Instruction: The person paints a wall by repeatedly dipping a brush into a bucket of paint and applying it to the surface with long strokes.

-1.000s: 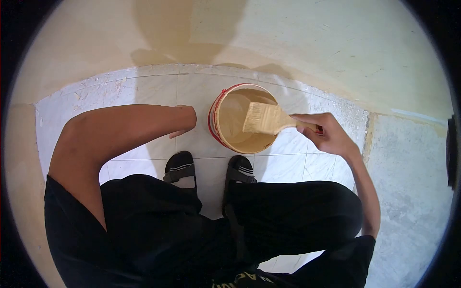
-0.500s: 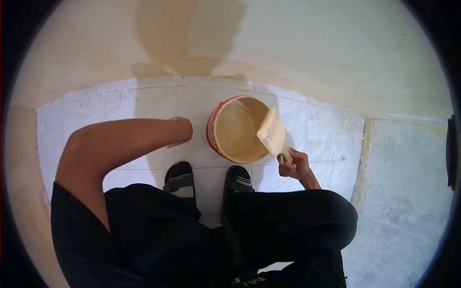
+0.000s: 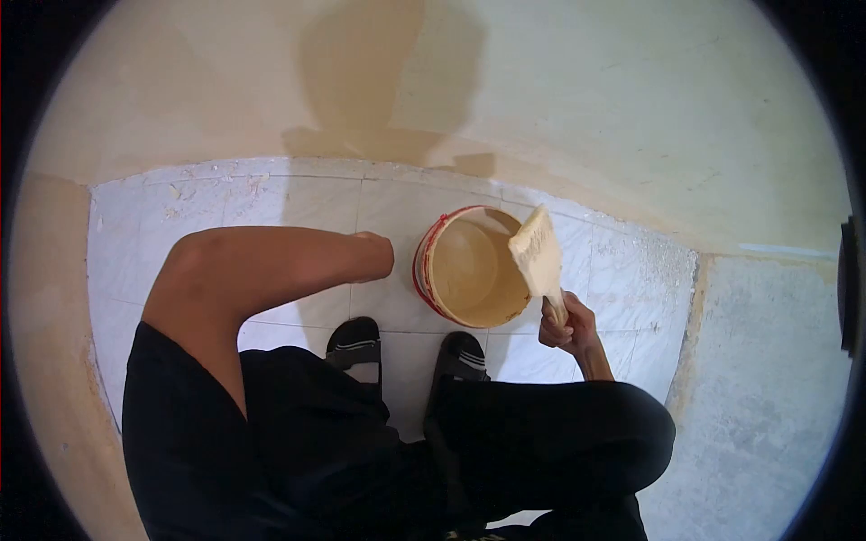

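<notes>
One brush [image 3: 541, 265], one bucket [image 3: 428, 270] on the floor [image 3: 622, 275]

Head view: right hand's [image 3: 573, 326] fingers wrap the handle [image 3: 557, 311], bristles [image 3: 534, 239] at the bucket's right rim, contact unclear; left hand's [image 3: 373, 256] finger state can't be told. Best tilt the bristles inward so drips fall inside.

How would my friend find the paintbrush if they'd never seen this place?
Start with the white tiled floor and find the round bucket with red on its outside. At the bucket's right edge, the person's right hand holds up the paintbrush. Unlike the round bucket, it is flat and cream-coloured, wide at one end and narrow where it's held.
</notes>
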`<state>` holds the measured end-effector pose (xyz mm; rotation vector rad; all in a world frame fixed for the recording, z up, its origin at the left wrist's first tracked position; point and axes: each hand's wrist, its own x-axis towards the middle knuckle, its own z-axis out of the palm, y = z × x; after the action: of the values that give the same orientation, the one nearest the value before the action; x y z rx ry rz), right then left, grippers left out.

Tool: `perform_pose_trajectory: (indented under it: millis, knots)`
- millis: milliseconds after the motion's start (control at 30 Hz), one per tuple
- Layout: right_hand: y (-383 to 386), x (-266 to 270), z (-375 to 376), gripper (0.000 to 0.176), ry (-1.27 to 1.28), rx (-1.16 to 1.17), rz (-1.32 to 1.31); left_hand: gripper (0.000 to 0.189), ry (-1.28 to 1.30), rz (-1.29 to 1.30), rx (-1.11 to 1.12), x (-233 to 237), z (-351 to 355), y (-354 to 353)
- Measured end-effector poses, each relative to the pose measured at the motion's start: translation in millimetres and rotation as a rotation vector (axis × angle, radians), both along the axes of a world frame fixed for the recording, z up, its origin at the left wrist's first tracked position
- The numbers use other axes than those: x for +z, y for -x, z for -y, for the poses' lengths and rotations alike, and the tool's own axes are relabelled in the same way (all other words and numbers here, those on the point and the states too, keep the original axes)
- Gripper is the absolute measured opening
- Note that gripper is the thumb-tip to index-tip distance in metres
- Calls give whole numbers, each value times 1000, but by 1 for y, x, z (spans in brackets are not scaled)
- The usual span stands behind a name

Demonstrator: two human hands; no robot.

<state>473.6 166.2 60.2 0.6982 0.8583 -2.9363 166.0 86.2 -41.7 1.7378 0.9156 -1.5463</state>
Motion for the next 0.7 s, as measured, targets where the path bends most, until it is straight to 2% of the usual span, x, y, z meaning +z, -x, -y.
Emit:
perform_pose_trajectory:
  millis: [33, 67, 100, 167, 233, 300, 333, 367, 400, 500, 633, 700]
  knots:
    - [9, 15, -1, 44, -229, -47, 74, 45, -7, -9, 9, -8, 0, 0]
    - [15, 27, -9, 45, -384, -19, 118, 43, 30, -75, -28, -22, 2, -1]
    - [29, 52, -12, 47, -661, 32, 191, 42, 69, -140, -71, -30, 4, -3]
    - [51, 83, -28, 33, -1018, 198, 241, 40, 62, -95, -76, -25, 9, -2]
    - [76, 101, -39, 19, -1125, 267, 281, 39, 47, -62, -68, -21, 11, 4]
    - [107, 119, -41, 16, -1257, 331, 380, 38, 55, -122, -87, -30, 13, 2]
    - [120, 115, -44, 16, -1262, 335, 377, 38, 53, -123, -81, -66, 24, 13]
    - [133, 110, -46, 15, -1432, 365, 336, 38, 49, -134, -74, -81, 25, 13]
    - [145, 105, -48, 15, -1607, 391, 287, 37, 40, -131, -65, -87, 25, 11]
    - [176, 87, -42, 20, -1774, 519, 365, 37, -19, -78, -23, -78, 17, -1]
    - [191, 61, -31, 28, -1793, 445, 362, 37, -82, -25, 24, -81, 9, -18]
    - [191, 55, -26, 27, -1835, 322, 360, 36, -90, -13, 43, -85, 8, -20]
